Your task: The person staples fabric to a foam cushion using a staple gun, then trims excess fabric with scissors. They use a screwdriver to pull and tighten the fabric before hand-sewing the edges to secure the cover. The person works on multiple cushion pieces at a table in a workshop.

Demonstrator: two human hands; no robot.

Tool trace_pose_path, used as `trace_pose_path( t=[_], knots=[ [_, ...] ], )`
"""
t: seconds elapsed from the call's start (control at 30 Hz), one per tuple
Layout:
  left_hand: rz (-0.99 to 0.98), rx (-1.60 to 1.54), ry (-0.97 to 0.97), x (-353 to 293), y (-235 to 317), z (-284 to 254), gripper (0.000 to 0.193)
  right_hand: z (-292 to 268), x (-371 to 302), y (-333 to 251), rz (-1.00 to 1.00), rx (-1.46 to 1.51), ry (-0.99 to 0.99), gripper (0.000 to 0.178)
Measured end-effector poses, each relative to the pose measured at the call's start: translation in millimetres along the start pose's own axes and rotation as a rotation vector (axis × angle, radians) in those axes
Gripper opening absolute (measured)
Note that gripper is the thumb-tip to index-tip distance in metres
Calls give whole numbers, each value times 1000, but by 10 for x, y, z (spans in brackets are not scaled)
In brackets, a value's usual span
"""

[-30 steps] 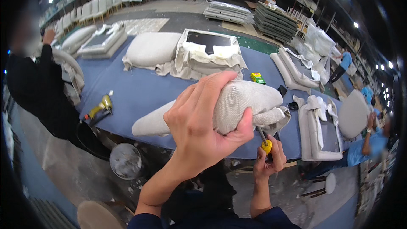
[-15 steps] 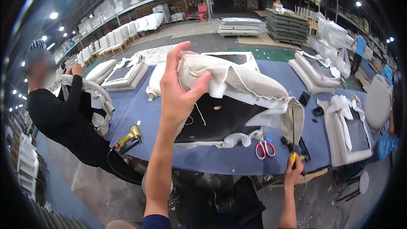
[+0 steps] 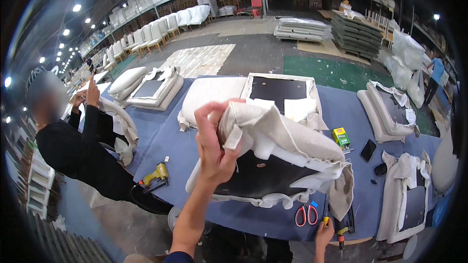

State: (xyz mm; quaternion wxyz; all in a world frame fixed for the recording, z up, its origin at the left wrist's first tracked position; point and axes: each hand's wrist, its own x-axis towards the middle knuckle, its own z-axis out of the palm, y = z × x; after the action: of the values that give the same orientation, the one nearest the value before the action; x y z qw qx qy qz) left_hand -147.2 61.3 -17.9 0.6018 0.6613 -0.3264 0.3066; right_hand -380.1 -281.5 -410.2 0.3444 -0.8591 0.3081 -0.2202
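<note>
My left hand [image 3: 212, 153] is closed on the edge of a beige fabric cover [image 3: 292, 129], holding it up at the far left corner of an upholstered chair panel. White padding [image 3: 263, 146] shows under the lifted cloth, and the panel's black backing [image 3: 258, 178] faces up. At the table's front edge, my right hand [image 3: 323, 234] is shut around a yellow-handled screwdriver [image 3: 326, 221] with a thin shaft, just below the cover's hanging right end. Red-handled scissors [image 3: 306, 216] lie left of it, and a black staple gun [image 3: 349, 224] lies right of it.
A yellow staple gun [image 3: 156, 175] lies on the blue table [image 3: 161, 153] at left. At right are a green-yellow box [image 3: 341, 138], a phone [image 3: 368, 150] and more padded panels [image 3: 397, 204]. A person in black [image 3: 73, 151] handles another cover at left.
My left thumb and fingers, spread around the cloth before, have closed on its edge. My right hand has lowered the screwdriver toward the table's edge. The whole view has shifted.
</note>
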Motion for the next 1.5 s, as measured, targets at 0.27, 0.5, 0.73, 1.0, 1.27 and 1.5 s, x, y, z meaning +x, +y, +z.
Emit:
trace_pose_path(
  t=[0.27,0.5,0.73,1.0,1.27,1.5],
  knots=[
    [-167,117,79,210,141,121,33,-557,901,-1113,-317,18,-68,35],
    [-321,-30,58,271,346,217,25,-1536,1468,-4410,-799,553,-171,25],
    [-394,-240,-121,327,394,-105,16,-1286,1210,-4892,-810,477,-577,32],
    [-380,-217,-143,254,326,-321,15,-1012,520,-4631,-695,752,-787,11],
    [-354,-235,-157,201,333,-348,14,-842,107,-4743,737,1882,-1502,74],
    [-346,-220,-125,157,182,-372,16,-885,282,-4991,478,1498,-1328,56]
  ],
)
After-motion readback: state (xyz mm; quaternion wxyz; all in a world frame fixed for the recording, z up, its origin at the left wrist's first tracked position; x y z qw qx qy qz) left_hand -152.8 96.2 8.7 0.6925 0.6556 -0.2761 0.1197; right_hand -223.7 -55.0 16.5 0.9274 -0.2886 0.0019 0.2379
